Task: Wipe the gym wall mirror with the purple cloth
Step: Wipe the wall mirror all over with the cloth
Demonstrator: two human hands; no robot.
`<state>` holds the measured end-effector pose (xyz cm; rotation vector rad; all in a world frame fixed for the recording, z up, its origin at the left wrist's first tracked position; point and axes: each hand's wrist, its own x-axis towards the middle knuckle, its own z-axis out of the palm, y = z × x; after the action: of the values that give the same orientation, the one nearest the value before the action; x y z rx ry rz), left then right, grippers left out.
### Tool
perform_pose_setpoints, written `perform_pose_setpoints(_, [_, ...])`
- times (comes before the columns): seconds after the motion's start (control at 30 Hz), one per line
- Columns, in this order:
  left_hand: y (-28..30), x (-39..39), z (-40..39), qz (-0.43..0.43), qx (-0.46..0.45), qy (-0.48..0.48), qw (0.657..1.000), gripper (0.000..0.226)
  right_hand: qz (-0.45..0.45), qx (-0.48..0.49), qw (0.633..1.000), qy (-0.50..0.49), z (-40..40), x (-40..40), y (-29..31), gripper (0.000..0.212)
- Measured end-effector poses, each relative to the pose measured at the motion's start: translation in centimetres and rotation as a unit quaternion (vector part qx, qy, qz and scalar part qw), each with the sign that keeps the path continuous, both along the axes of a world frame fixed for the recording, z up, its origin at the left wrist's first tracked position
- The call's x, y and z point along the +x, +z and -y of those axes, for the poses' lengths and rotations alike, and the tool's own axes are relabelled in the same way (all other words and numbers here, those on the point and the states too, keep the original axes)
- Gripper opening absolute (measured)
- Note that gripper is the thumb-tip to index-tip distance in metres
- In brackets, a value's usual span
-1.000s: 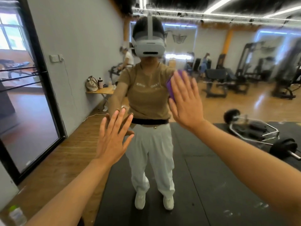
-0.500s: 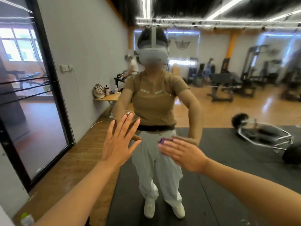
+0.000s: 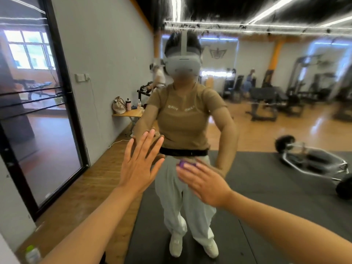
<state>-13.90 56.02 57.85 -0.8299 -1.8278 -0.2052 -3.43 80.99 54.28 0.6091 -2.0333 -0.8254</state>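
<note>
The gym wall mirror [image 3: 266,178] fills most of the head view and reflects me standing on a black mat. My right hand [image 3: 203,182] lies flat against the glass at waist height, fingers straight and pointing left, pressing the purple cloth [image 3: 185,164] to the mirror. Only a small purple patch of the cloth shows past my fingertips; the rest is hidden under the palm. My left hand [image 3: 140,164] is spread flat on the mirror, fingers pointing up, just left of the right hand and holding nothing.
A black-framed glass door [image 3: 47,130] stands at the left beside a grey wall. A small bottle with a green cap [image 3: 32,254] sits at the bottom left corner. The reflection shows a hex barbell [image 3: 314,161], weight machines and a small wooden table with a bag.
My right hand swept the cloth down the glass from chest height to waist height, then barely shifted. My left hand stayed flat on the mirror.
</note>
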Motion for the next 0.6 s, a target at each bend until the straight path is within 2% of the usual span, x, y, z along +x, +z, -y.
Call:
perform_pose_setpoints(0.1, [0.0,-0.1,0.5,-0.010,-0.014,0.001,1.000,0.065,0.026,0.070,0.996,-0.043,-0.9,0.5,-3.7,0.071])
perform_pose_setpoints(0.23, [-0.3,-0.4,1.4,-0.003,-0.025,-0.002,1.000,0.067,0.038,0.123,0.991,-0.020,-1.5,0.1,-1.2,0.071])
perform_pose_setpoints(0.33, [-0.4,-0.4,1.6,0.005,-0.017,-0.005,1.000,0.067,-0.024,-0.007,1.000,0.011,-0.2,-0.6,4.5,0.060])
perform_pose_setpoints(0.47, [-0.4,-0.2,1.7,0.006,-0.005,-0.004,1.000,0.065,-0.152,-0.193,0.969,0.014,2.1,-1.6,14.0,0.056])
perform_pose_setpoints(0.53, [-0.5,-0.2,1.7,0.014,0.004,-0.005,1.000,0.065,-0.194,-0.241,0.951,0.001,2.6,-1.9,15.8,0.056])
perform_pose_setpoints(0.6, [-0.6,-0.2,1.6,0.019,0.010,-0.003,1.000,0.066,-0.199,-0.259,0.945,0.009,3.1,-2.1,14.7,0.058])
